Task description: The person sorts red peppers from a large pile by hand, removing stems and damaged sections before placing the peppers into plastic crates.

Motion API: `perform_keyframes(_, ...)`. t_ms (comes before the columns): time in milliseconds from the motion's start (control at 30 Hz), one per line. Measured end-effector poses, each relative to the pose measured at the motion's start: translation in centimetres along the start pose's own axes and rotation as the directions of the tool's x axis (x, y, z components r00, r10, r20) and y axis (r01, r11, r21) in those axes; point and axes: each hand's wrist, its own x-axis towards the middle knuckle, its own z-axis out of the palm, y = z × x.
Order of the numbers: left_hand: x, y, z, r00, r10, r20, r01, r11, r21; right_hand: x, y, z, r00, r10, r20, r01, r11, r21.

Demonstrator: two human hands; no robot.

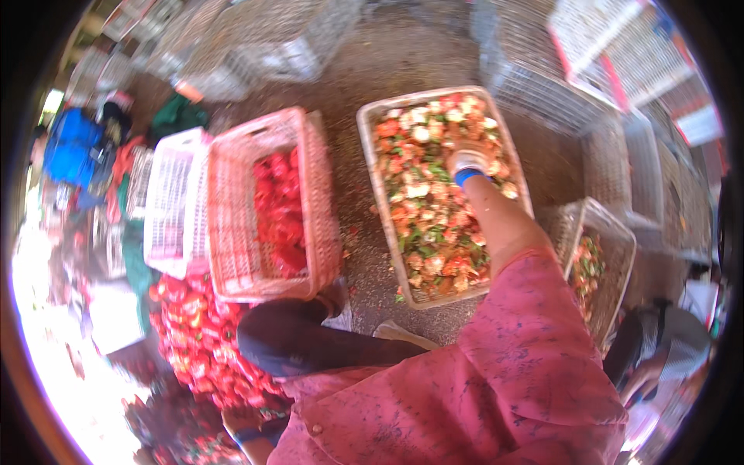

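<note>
My right arm reaches out over a shallow pale crate [373,167] filled with red, white and green pepper cores and trimmings [422,190]. My right hand [467,160], in a pale glove with a blue cuff, is at the trimmings; its fingers are blurred. Low at the left, my left hand [234,422] shows only in part beside a heap of red bell peppers [203,333]. Its fingers cannot be made out. A pink plastic crate [252,198] stands tilted by my knee, with red peppers [280,213] inside along one side.
A white crate [172,203] adjoins the pink one. Another crate [620,256] with trimmings stands at my right, near another person [666,345]. Stacked pale crates [542,85] line the far right, and more crates [256,46] stand far left. Scraps litter the dirt floor [356,225].
</note>
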Motion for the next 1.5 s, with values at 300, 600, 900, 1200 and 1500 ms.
perform_keyframes(300, -1.5, 0.6, -7.3, 0.968, 0.017, -0.252, -0.068, 0.978, -0.198, 3.5, -2.2, 2.3, 0.999, 0.043, -0.033, -0.043, 0.999, 0.005)
perform_keyframes(600, -3.6, 1.6, -15.7, 0.794, 0.032, -0.607, -0.250, 0.927, -0.278, -7.1, -1.7, 9.1, 0.907, -0.330, -0.261, 0.256, 0.925, -0.281)
perform_keyframes(900, -6.3, -1.3, -19.9, 0.655, 0.005, -0.756, -0.459, 0.797, -0.393, -6.7, -3.7, 6.4, 0.985, -0.076, -0.152, 0.064, 0.994, -0.083)
perform_keyframes(1200, -7.8, -12.9, -26.3, 0.540, -0.133, -0.831, -0.490, 0.754, -0.438, -18.1, -20.9, 4.2, 0.439, -0.681, -0.586, 0.875, 0.473, 0.105)
perform_keyframes(1500, 3.5, -8.0, -20.7, 0.601, 0.669, -0.436, -0.291, 0.692, 0.660, -50.7, -43.7, 9.1, 0.075, -0.850, -0.522, 0.889, -0.181, 0.421)
